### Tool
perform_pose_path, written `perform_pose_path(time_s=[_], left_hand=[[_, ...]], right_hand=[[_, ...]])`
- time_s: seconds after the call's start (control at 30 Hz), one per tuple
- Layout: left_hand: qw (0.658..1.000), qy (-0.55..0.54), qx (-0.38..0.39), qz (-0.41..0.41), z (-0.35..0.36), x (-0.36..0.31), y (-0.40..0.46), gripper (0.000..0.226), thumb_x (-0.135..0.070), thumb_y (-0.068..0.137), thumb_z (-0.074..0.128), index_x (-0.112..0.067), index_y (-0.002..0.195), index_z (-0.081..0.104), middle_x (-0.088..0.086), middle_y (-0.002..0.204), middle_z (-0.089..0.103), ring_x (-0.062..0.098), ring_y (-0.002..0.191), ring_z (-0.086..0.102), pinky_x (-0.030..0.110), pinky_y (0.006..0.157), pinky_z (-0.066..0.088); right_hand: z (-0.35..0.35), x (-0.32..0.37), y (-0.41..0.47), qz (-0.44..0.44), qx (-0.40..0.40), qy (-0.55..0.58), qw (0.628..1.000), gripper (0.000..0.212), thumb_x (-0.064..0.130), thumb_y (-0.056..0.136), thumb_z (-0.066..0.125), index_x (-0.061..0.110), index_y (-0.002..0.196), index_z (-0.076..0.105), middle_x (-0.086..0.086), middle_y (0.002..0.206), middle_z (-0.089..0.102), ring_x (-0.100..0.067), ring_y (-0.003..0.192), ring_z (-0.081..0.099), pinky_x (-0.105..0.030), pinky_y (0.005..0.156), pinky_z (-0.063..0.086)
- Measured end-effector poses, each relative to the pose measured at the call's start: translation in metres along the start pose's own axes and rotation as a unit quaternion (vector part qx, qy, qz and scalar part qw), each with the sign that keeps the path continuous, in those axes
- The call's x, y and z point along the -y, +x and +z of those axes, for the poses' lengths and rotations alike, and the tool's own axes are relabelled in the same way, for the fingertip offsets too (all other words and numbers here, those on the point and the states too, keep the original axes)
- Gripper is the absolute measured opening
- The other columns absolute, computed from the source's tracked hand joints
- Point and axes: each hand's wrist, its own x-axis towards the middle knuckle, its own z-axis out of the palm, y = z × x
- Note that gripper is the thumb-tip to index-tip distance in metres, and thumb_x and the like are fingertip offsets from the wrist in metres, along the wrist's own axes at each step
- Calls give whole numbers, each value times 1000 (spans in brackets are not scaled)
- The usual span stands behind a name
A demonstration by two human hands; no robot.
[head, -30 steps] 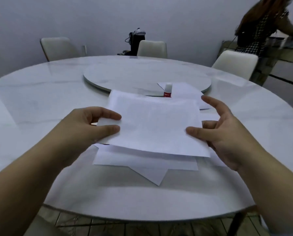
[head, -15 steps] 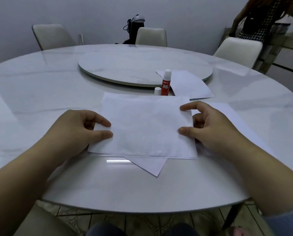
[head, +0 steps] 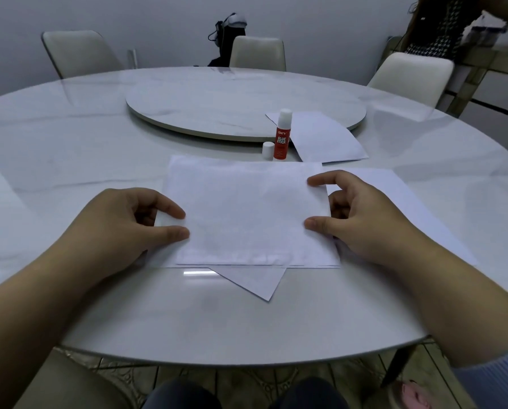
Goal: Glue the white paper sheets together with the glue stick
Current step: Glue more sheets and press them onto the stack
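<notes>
A white paper sheet lies on top of a small stack of sheets on the marble table. My left hand pinches its left edge with thumb and fingertips. My right hand holds its right edge the same way. A skewed lower sheet pokes out at the front. Behind the stack a red glue stick stands upright with its white tip exposed, and its white cap stands just left of it.
Another white sheet lies behind the glue stick, partly on the round turntable. More paper spreads under my right hand. Chairs ring the table's far side. A person stands at the back right.
The top sheet was lifted above the stack and now lies flat on it. Both hands came down with it and my view tipped downward.
</notes>
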Motion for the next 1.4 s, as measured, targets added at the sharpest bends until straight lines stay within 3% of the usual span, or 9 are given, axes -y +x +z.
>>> perform_pose_path(time_s=[0.2,0.3,0.43,1.03,1.13,1.2,1.23,1.3,1.4], left_hand=[[1000,17,2,8,0,3,-1,17,-28,63,83,-24,75,72,-7,44,42,7,38,38,15,43,31],[1000,9,6,7,0,3,-1,18,-27,63,83,-24,76,72,-7,44,41,7,38,38,18,46,32],[1000,-2,13,9,-1,3,-2,17,-23,63,84,-23,76,72,-8,45,42,6,38,37,11,40,28],[999,43,17,13,-1,4,-2,18,-20,66,82,-30,76,71,-1,60,49,6,46,46,7,47,35],[995,90,28,15,-3,3,-3,25,-27,67,81,-37,87,68,-7,93,60,6,69,57,9,63,39],[982,184,44,17,-3,-2,-2,42,-33,69,79,-38,108,62,-9,130,49,14,107,51,22,86,43],[968,246,56,21,-3,-8,-1,53,-36,73,75,-37,122,55,-8,143,38,19,125,39,30,98,40],[948,311,59,35,2,-25,3,63,-40,86,59,-30,142,32,-5,155,20,21,141,14,35,110,24],[962,260,60,58,24,-44,14,60,-42,98,29,-22,150,9,-3,160,10,16,146,6,32,115,11]], right_hand=[[1,-2,-2,-14,-9,4,1000,52,20,75,78,35,118,53,5,70,53,-12,62,50,-22,64,40],[1,-3,-1,-18,-13,2,1000,52,20,75,78,35,118,54,8,66,51,-5,56,47,-15,59,38],[1,-3,-2,-24,-14,-5,1000,52,20,75,78,35,118,54,9,63,47,0,50,45,-8,54,37],[5,1,-9,-49,-45,-60,996,53,20,74,78,37,117,51,4,71,52,-4,59,47,-9,58,39],[8,2,-12,-51,-54,-78,994,60,21,74,78,36,123,47,3,90,58,-8,73,54,-11,65,41],[10,4,-13,-56,-72,-93,991,70,19,73,79,35,130,42,6,119,49,-9,98,53,-15,79,42],[10,6,-13,-63,-78,-118,988,74,19,72,79,35,133,39,8,132,39,-11,114,46,-17,87,38],[9,17,-13,-82,-81,-175,978,76,18,76,74,36,138,33,13,147,20,-5,135,21,-17,93,26],[13,34,-1,-106,-46,-190,975,61,16,88,52,31,143,30,15,156,15,2,141,8,-13,100,14]])
